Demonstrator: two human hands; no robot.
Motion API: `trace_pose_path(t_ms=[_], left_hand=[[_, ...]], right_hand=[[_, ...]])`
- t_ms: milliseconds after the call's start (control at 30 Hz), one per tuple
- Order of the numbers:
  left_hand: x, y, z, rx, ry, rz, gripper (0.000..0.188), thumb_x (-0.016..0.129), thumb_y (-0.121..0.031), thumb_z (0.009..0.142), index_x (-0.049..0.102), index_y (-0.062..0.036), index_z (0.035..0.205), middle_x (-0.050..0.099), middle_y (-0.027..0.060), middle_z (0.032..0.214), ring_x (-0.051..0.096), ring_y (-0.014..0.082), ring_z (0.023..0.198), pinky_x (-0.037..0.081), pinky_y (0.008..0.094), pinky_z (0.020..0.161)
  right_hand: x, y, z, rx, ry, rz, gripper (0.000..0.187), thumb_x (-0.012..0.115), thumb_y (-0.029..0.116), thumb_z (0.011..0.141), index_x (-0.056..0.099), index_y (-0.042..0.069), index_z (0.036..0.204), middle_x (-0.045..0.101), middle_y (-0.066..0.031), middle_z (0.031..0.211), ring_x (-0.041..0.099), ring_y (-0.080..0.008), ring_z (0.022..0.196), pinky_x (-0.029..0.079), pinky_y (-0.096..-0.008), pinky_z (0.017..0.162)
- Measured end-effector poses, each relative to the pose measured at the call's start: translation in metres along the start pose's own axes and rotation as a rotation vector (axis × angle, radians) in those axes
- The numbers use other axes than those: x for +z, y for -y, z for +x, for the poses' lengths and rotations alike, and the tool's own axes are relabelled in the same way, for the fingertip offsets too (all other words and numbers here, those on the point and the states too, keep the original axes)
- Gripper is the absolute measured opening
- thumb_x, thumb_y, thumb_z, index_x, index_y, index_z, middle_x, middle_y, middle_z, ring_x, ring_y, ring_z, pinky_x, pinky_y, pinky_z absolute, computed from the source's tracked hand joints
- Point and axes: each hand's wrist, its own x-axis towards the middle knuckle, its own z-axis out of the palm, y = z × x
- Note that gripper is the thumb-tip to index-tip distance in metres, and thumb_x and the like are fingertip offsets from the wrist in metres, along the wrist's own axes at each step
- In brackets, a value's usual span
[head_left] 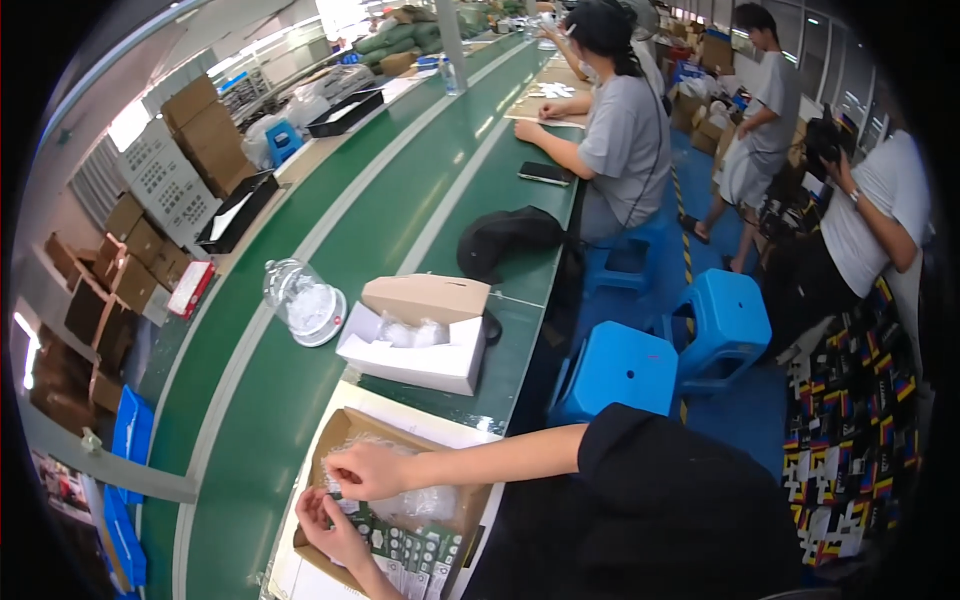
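I am in what looks like a factory workshop: a long green surface [240,500] runs ahead of me, a co-worker [618,130] sits along it, blue stools [625,372] stand beside it, cardboard boxes [207,135] crowd the far side, and yellow-and-black tape [684,222] lines the floor [742,430].

smooth, matt cardboard tray [472,508]

We view from one head-worn fisheye camera, angled down and forward. We see the left hand [335,535] and right hand [372,471] at close range; the tabletop [258,440] recedes toward the upper edge.
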Motion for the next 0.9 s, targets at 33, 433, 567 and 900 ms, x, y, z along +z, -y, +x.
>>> trace_pose_path(t_ms=[33, 433, 567, 900], left_hand=[[-0.001, 0.001, 0.000, 0.003, -0.008, -0.009, 0.022, 0.054, 0.001, 0.090, 0.052, 0.0010, 0.112, 0.061, 0.0096, 0.096, 0.058, 0.0152, 0.087, 0.046, 0.0253, 0.077], [-0.016, 0.020, 0.005, 0.045, 0.050, 0.050, 0.014, 0.053, -0.007, 0.094, 0.057, 0.0027, 0.104, 0.061, 0.0072, 0.094, 0.056, 0.0130, 0.083, 0.045, 0.0246, 0.074], [-0.007, -0.011, 0.002, -0.008, 0.017, 0.093, 0.015, 0.057, -0.007, 0.091, 0.061, 0.0035, 0.102, 0.064, 0.0107, 0.093, 0.059, 0.0167, 0.083, 0.048, 0.0270, 0.074], [-0.007, -0.025, 0.003, -0.015, 0.011, 0.189, 0.016, 0.062, -0.008, 0.089, 0.067, 0.0020, 0.100, 0.069, 0.0144, 0.092, 0.064, 0.0204, 0.080, 0.052, 0.0292, 0.071]], right_hand=[[0.001, 0.002, 0.000, -0.004, -0.002, 0.009, 0.013, 0.058, 0.014, 0.072, 0.048, 0.005, 0.071, 0.053, -0.0107, 0.056, 0.054, -0.0303, 0.053, 0.040, -0.0400, 0.050], [0.010, 0.003, 0.008, 0.004, -0.008, 0.077, 0.015, 0.059, 0.011, 0.071, 0.045, 0.005, 0.069, 0.052, -0.0102, 0.056, 0.054, -0.0287, 0.053, 0.038, -0.0396, 0.049], [0.010, -0.004, 0.005, -0.002, -0.027, 0.030, 0.014, 0.058, 0.010, 0.072, 0.046, 0.005, 0.070, 0.052, -0.0104, 0.055, 0.054, -0.0286, 0.053, 0.038, -0.0394, 0.049], [0.009, -0.003, 0.007, -0.041, -0.038, 0.037, 0.015, 0.058, 0.011, 0.071, 0.045, 0.005, 0.069, 0.052, -0.0112, 0.055, 0.053, -0.0299, 0.052, 0.038, -0.0396, 0.049]])
